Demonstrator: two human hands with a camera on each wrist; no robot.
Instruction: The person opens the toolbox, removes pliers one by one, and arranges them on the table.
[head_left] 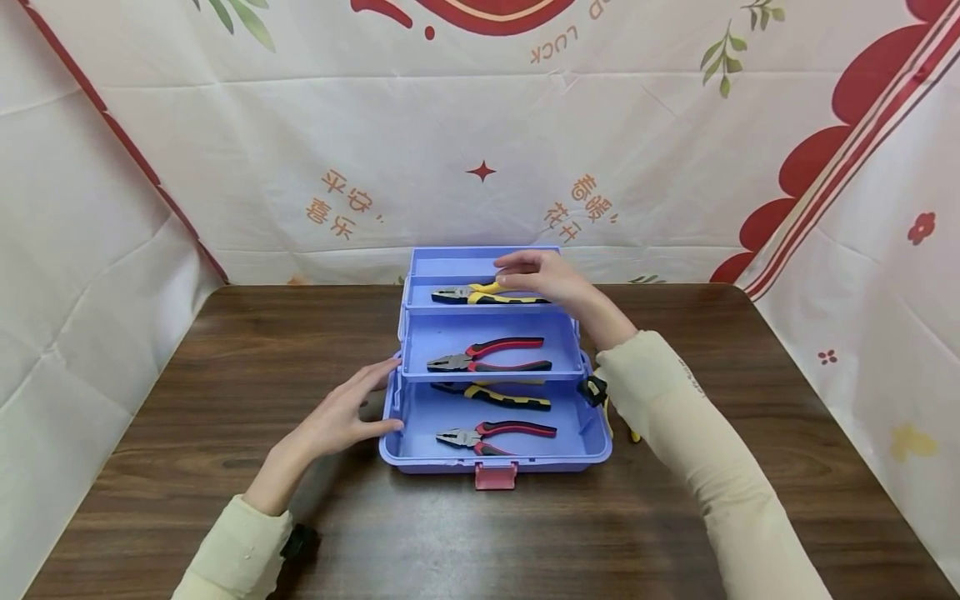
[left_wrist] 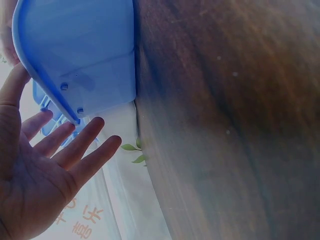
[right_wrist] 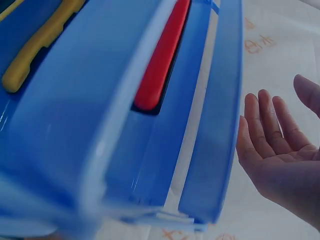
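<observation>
Head view: nearest are my cream sleeves, the right sleeve [head_left: 720, 475] reaching in from the lower right and the left sleeve [head_left: 232, 550] from the lower left. Between them, a blue toolbox [head_left: 442, 467] stands unfolded on a dark wooden bench [head_left: 225, 375], its pink latch [head_left: 495, 477] facing me. In the bottom lie red-and-black pliers [head_left: 517, 427] and, farther back, partly under the middle tray [head_left: 442, 333], yellow-and-black pliers [head_left: 517, 398]. That tray holds a second red-and-black pair [head_left: 510, 343]; the top tray [head_left: 418, 292] holds a second yellow-and-black pair [head_left: 510, 298]. My right grip [head_left: 547, 277] hovers over this top pair, fingers gently bent; from here I cannot tell whether they touch the handles. My left grip [head_left: 337, 417] is spread at the toolbox's left side, seemingly steadying it. Something yellow [head_left: 635, 436], mostly hidden by my right sleeve, lies beside the toolbox.

Left wrist view: my fingers are spread, holding nothing, the thumb against or just beside the toolbox's rim.

Right wrist view: my hand shows relaxed and empty beyond the trays; a red handle and a yellow handle lie in compartments nearby.

I judge the step in hand to be handling the top pliers, either picking them up or just letting go. The next move calls for a careful pinch on the handles, or a clean lift away, with the toolbox kept steady.
</observation>
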